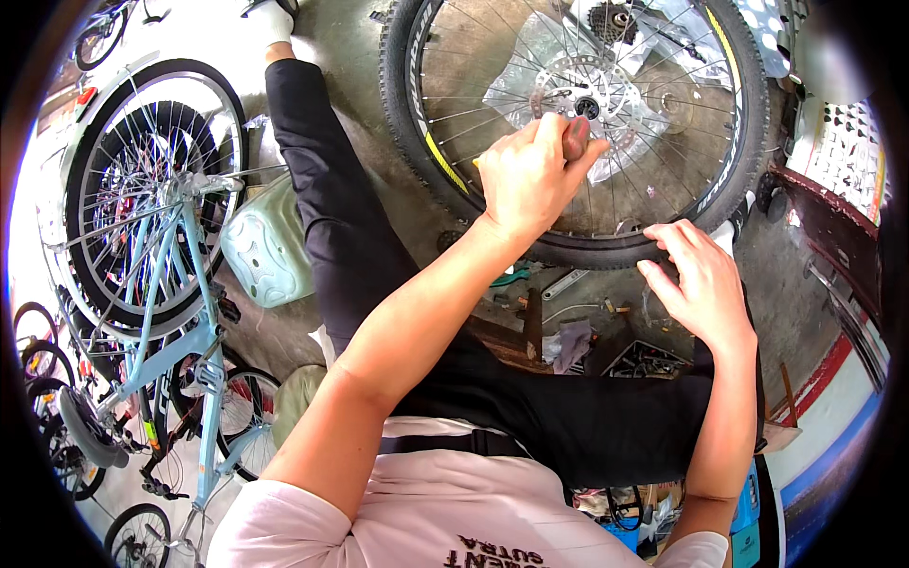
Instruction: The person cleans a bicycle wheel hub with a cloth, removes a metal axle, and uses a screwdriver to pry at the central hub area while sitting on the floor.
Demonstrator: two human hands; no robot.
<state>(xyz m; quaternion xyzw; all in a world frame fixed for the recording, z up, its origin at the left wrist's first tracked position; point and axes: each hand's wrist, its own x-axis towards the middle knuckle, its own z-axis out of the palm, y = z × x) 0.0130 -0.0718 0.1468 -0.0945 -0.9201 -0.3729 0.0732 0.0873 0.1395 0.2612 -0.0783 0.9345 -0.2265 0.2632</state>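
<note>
A bicycle wheel (570, 248) with a black knobbly tyre and yellow stripes stands before me, its spokes running to a silver hub (589, 107) with a brake disc (554, 90). Just below the hub, my left hand (532, 175) is closed in a fist. Something rounded and reddish-brown shows between its thumb and fingers; its kind is unclear. My right hand (699, 279) is beside the near right part of the tyre. Its fingertips are at the tyre's edge, thumb and fingers apart, with nothing seen in it.
Behind the spokes lie clear plastic bags (511, 95) and a cassette sprocket (613, 21). A light-blue bicycle (180, 331) is at the left, near a pale green plastic stool (268, 248). Between my legs are a wrench (565, 283), a rag (571, 343) and a tray of small parts (649, 362).
</note>
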